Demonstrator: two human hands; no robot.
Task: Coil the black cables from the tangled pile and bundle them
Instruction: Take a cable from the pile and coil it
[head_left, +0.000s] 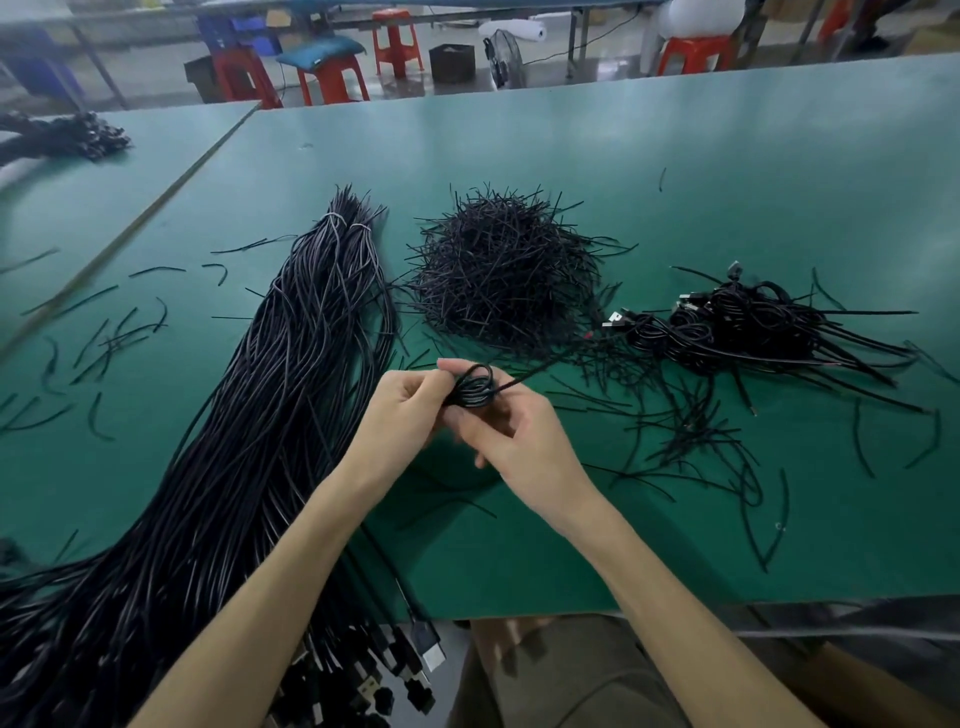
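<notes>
Nearest the viewer, a row of black plug ends (415, 657) hangs over the near edge of the green surface (727, 171). They belong to a long bundle of black cables (249, 415), which runs from the near left corner towards the middle of the surface and is tied with pale bands at its far end.

Left of that bundle, loose short black strips (109, 338) lie scattered.

Just right of the bundle, above the surface, the left grip (400, 410) is closed on a small coil (472, 389) of black cable, fingers curled round its left side. The right grip (519, 441) is clamped on the same coil from below and to the right, thumb and fingers pinching it. A free cable tail (540, 370) runs from the coil up and to the right.

Beyond the grips sits a heaped pile of short black ties (504, 270). Further right lies a heap of coiled cables (753, 322) with plugs showing, stray strips around it.
</notes>
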